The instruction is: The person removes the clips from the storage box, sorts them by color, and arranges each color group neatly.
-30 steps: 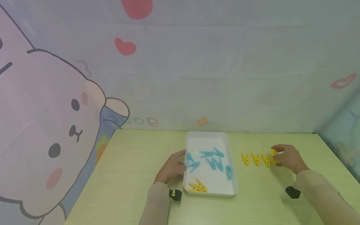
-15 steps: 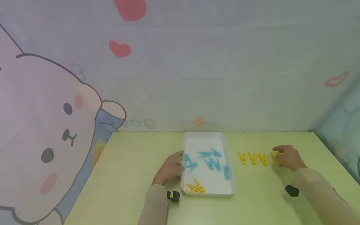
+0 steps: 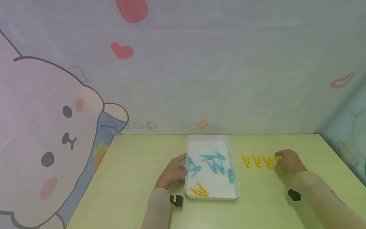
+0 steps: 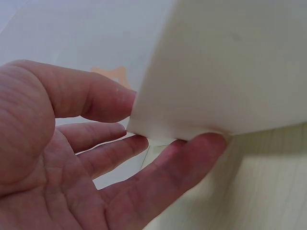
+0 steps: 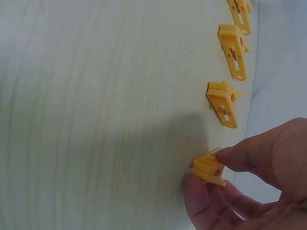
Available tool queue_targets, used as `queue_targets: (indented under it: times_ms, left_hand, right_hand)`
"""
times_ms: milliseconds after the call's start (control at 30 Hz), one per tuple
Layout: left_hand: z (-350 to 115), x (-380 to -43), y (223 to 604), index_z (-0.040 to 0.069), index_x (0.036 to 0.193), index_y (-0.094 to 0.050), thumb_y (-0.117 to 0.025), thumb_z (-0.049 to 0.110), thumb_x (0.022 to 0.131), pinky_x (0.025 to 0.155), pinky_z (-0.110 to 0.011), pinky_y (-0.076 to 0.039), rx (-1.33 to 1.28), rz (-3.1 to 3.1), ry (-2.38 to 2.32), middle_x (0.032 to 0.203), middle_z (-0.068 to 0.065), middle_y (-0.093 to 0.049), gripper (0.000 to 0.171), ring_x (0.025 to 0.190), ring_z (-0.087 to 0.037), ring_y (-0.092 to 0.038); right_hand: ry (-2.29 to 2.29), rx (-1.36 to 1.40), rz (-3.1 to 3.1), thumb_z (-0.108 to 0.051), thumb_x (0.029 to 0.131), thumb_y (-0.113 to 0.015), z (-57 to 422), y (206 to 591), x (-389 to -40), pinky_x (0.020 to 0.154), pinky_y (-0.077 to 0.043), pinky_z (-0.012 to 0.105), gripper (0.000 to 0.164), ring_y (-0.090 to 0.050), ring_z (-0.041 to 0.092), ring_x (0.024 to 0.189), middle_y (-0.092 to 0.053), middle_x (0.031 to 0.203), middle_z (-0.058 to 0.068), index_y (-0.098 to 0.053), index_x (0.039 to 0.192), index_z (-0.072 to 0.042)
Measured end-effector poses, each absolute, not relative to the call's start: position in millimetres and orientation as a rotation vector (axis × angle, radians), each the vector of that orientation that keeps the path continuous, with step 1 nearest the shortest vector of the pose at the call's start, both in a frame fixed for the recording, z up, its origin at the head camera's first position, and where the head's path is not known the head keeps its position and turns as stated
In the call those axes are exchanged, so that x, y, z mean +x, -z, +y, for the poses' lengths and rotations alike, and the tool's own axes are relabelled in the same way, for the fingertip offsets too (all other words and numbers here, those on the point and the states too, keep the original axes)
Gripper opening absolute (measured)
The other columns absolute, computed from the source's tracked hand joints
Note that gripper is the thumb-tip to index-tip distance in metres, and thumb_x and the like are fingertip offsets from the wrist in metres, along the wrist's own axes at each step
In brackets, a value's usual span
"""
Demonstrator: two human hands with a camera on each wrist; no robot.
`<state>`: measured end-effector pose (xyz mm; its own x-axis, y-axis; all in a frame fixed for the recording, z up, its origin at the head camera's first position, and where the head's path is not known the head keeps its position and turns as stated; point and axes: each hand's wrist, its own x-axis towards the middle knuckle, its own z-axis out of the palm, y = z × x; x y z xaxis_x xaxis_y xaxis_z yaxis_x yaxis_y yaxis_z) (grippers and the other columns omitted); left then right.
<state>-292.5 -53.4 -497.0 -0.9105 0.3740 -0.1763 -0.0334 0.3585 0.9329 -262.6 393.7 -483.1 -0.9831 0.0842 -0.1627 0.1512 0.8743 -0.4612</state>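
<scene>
My left hand [image 3: 172, 173] rests against the left wall of a white tray [image 3: 211, 186], fingertips touching its edge. In the left wrist view the fingers [image 4: 184, 172] lie along the lower edge of the tray [image 4: 216, 67]. At the right, my right hand [image 3: 290, 163] pinches a yellow clothespin [image 5: 208, 167] between thumb and fingers, close to the table. To its left, three yellow clothespins [image 3: 257, 161] lie side by side in a row. Several blue clothespins [image 3: 219, 167] are scattered in the tray, and some yellow clothespins [image 3: 201, 190] sit bunched in its near left corner.
The light wooden table [image 3: 128, 178] ends at the back against a printed cloth [image 3: 183, 95] with a cartoon figure and hearts. Another cloth panel [image 3: 351, 127] borders the right side. A black device is worn on each wrist.
My right hand has shifted slightly, turning over the yellow clothespin and bringing it closer to the row. The left hand stays at the tray. The head view has tilted a little.
</scene>
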Motion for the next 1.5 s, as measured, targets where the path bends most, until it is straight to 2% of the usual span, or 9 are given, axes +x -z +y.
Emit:
queue_targets:
  times_ms: [200, 367, 600, 733, 933, 1033, 1133, 1200, 1500]
  left_hand:
    - [-53, -293, 499, 0.012, 0.142, -0.031, -0.051, -0.002, 0.071, 0.061, -0.037, -0.050, 0.299, 2.280, -1.559, 0.102, -0.011, -0.062, 0.074, 0.079, -0.022, -0.060]
    - [-53, -292, 498, 0.013, 0.142, -0.031, -0.050, -0.003, 0.071, 0.059, -0.038, -0.050, 0.299, 2.253, -1.582, 0.100, -0.013, -0.063, 0.075, 0.078, -0.023, -0.061]
    - [-53, -292, 497, 0.014, 0.141, -0.033, -0.053, -0.001, 0.072, 0.062, -0.037, -0.050, 0.280, 2.296, -1.544, 0.107, -0.013, -0.060, 0.073, 0.083, -0.021, -0.060]
    - [-52, -292, 497, 0.014, 0.141, -0.032, -0.052, -0.001, 0.073, 0.061, -0.038, -0.051, 0.279, 2.292, -1.549, 0.107, -0.013, -0.060, 0.073, 0.082, -0.022, -0.060]
    - [-52, -290, 494, 0.013, 0.142, -0.031, -0.051, -0.002, 0.073, 0.060, -0.039, -0.051, 0.281, 2.266, -1.572, 0.106, -0.015, -0.060, 0.074, 0.082, -0.024, -0.061]
    - [-52, -289, 493, 0.014, 0.142, -0.031, -0.051, -0.001, 0.073, 0.060, -0.039, -0.051, 0.272, 2.275, -1.562, 0.106, -0.014, -0.060, 0.074, 0.082, -0.023, -0.060]
    - [-52, -290, 494, 0.013, 0.142, -0.031, -0.052, -0.001, 0.073, 0.061, -0.038, -0.051, 0.277, 2.276, -1.562, 0.108, -0.015, -0.059, 0.074, 0.083, -0.023, -0.060]
    - [-53, -291, 494, 0.013, 0.142, -0.031, -0.052, -0.002, 0.073, 0.062, -0.038, -0.051, 0.289, 2.266, -1.572, 0.109, -0.015, -0.059, 0.073, 0.084, -0.023, -0.061]
    - [-52, -292, 495, 0.013, 0.142, -0.030, -0.052, -0.001, 0.075, 0.060, -0.038, -0.051, 0.272, 2.218, -1.612, 0.109, -0.016, -0.059, 0.073, 0.084, -0.025, -0.062]
  right_hand:
    - [0.658, 0.122, 2.948, 0.004, 0.075, -0.044, 396, 487, -264, 0.069, -0.041, 0.042, 0.041, -0.048, 0.038, 0.088, -0.047, 0.116, 0.036, -0.054, 0.113, 0.014]
    - [0.653, 0.044, 2.979, 0.005, 0.075, -0.042, 394, 485, -261, 0.084, -0.037, 0.057, 0.039, -0.040, 0.054, 0.106, -0.049, 0.114, 0.035, -0.055, 0.110, 0.015]
    - [0.661, 0.049, 3.004, -0.001, 0.079, -0.046, 392, 486, -260, 0.086, -0.033, 0.059, 0.037, -0.037, 0.055, 0.108, -0.046, 0.116, 0.037, -0.054, 0.111, 0.016]
    - [0.704, 0.086, 3.007, -0.007, 0.079, -0.050, 392, 484, -260, 0.081, -0.037, 0.059, 0.042, -0.042, 0.053, 0.102, -0.046, 0.113, 0.038, -0.051, 0.113, 0.017]
    - [0.762, 0.135, 3.011, -0.013, 0.081, -0.048, 391, 480, -260, 0.061, -0.045, 0.045, 0.047, -0.054, 0.031, 0.064, -0.060, 0.087, 0.028, -0.046, 0.119, 0.017]
    - [0.771, 0.137, 3.031, -0.014, 0.082, -0.048, 387, 476, -261, 0.063, -0.045, 0.045, 0.047, -0.053, 0.033, 0.067, -0.058, 0.095, 0.030, -0.047, 0.119, 0.016]
    - [0.792, 0.138, 3.010, -0.015, 0.084, -0.050, 382, 470, -262, 0.073, -0.043, 0.053, 0.046, -0.050, 0.047, 0.091, -0.046, 0.115, 0.038, -0.047, 0.120, 0.014]
    - [0.822, 0.137, 2.984, -0.016, 0.086, -0.050, 378, 467, -263, 0.078, -0.040, 0.056, 0.046, -0.044, 0.051, 0.102, -0.043, 0.118, 0.038, -0.046, 0.122, 0.013]
    - [1.265, 0.104, 2.809, -0.024, 0.091, -0.048, 358, 455, -264, 0.076, -0.048, 0.044, 0.050, -0.053, 0.040, 0.100, -0.045, 0.124, 0.029, -0.042, 0.130, 0.007]
